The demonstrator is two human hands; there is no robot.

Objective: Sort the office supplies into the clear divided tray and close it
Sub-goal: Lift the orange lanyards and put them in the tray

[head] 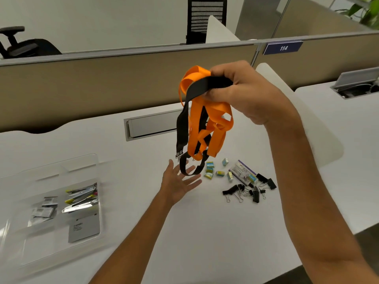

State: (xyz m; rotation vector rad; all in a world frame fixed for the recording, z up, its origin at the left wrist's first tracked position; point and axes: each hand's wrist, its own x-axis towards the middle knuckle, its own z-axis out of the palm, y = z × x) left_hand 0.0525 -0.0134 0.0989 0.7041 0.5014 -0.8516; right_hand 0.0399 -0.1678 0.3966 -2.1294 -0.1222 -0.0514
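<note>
My right hand (242, 91) grips a bunch of orange and black lanyards (202, 124) high above the white desk; their loops and metal clips hang down. Below them my left hand (180, 181) is spread flat, palm up, fingers straight, just under the lowest black loop. The clear divided tray (24, 238) lies open at the left of the desk, holding several nail clippers (82, 198), small silver packets (44, 210) and a grey card (84, 229). Its clear lid (61, 167) stands tilted behind it.
On the desk to the right lie several small blue-yellow packets (213, 171), a flat printed box (243, 171) and a heap of black binder clips (249, 189). A cable hatch (151, 126) sits at the desk's back edge. A beige partition (102, 83) runs behind.
</note>
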